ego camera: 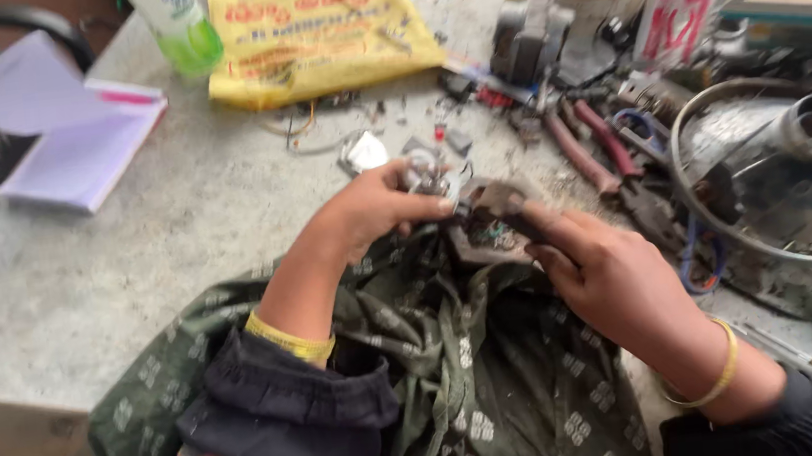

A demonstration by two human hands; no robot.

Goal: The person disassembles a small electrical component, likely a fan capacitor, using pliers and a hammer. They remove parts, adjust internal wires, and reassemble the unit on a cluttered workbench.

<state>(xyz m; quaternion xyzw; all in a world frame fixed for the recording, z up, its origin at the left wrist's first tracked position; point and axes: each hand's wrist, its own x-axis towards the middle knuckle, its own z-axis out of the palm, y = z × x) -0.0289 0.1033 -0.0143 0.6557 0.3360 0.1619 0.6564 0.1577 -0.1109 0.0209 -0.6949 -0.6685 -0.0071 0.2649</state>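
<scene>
Left hand: your left hand (pixel 379 206) is clenched on a small metal part (pixel 425 174), fingers wrapped round it.
Right hand: your right hand (pixel 601 263) pinches the dark component (pixel 491 219) by its right end.
Position: both pieces sit between your hands, over the green cloth (pixel 479 351), touching or nearly so.
Axis: the component runs roughly left-right, with neither hand clearly nearer the join.
Nearby: pliers (pixel 610 161) lie just beyond your right hand.

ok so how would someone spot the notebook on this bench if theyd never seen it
Start at the grey worktop and follow it to its far left corner, left of the yellow printed bag and the green bottle. The notebook lies open there, near the edge. Its plain pale lilac pages are the only paper among the tools and metal parts.
</scene>
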